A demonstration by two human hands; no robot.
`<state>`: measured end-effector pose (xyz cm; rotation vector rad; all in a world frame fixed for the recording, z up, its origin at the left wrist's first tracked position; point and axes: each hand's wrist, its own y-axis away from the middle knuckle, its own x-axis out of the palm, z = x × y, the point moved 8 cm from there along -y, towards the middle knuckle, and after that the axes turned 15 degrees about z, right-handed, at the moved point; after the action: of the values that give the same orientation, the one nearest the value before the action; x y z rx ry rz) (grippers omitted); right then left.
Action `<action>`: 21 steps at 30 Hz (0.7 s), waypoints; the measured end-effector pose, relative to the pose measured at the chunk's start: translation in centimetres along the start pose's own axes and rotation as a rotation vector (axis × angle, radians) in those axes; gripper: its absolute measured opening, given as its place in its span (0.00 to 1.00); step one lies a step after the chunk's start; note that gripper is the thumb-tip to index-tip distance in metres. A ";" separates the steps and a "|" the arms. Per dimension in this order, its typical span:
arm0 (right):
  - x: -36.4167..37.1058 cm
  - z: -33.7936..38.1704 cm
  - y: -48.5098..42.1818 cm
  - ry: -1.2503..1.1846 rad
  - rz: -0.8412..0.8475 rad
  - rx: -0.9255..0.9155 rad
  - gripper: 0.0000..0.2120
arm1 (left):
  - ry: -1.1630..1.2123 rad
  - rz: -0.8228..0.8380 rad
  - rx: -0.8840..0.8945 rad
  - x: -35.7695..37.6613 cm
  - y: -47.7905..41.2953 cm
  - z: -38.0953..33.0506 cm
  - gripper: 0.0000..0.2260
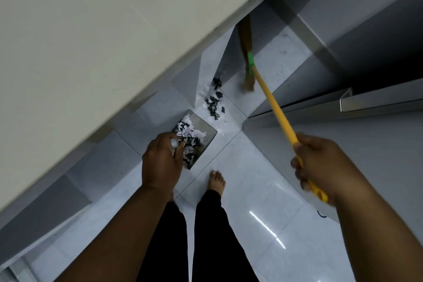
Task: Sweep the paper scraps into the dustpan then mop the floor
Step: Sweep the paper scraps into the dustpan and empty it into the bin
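Note:
A metal dustpan (207, 129) rests on the pale tiled floor, holding a heap of black and white paper scraps. My left hand (161, 160) grips its upright handle at the near end. More black and white scraps (214, 103) lie loose on the floor just beyond the pan's open edge, trailing toward the wall corner. My right hand (320, 162) is closed around the yellow handle of a broom (273, 103). The broom's brown bristle head, bound with green, is blurred and sits on the floor beyond the loose scraps.
A cream wall (91, 41) runs diagonally along the left, close to the dustpan. A grey cabinet or door with a metal handle (348, 101) stands at right. My bare foot (216, 182) and black trouser legs are just behind the pan.

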<state>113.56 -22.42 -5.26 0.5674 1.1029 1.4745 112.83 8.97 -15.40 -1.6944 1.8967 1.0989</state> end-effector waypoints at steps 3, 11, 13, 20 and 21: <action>-1.8 2.9 -5.5 0.235 -0.075 -0.019 0.10 | 0.007 0.000 -0.014 0.1 0.1 0.0 0.06; -1.0 7.1 -20.1 0.815 -0.128 0.090 0.07 | -0.018 -0.037 -0.042 -0.1 0.4 -0.6 0.05; -0.4 6.0 -21.0 0.910 -0.090 0.120 0.11 | -0.012 -0.038 -0.045 -0.1 0.5 -0.6 0.05; 0.9 -2.4 -19.1 0.791 0.110 0.212 0.17 | 0.001 -0.044 -0.068 -0.3 0.3 -0.6 0.05; 0.8 -3.6 -18.6 0.819 0.138 0.227 0.19 | 0.006 -0.044 -0.079 -0.3 0.3 -0.5 0.05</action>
<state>119.44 -24.49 -23.14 0.1749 1.9110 1.7668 112.70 8.82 -14.78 -1.7751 1.8333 1.1673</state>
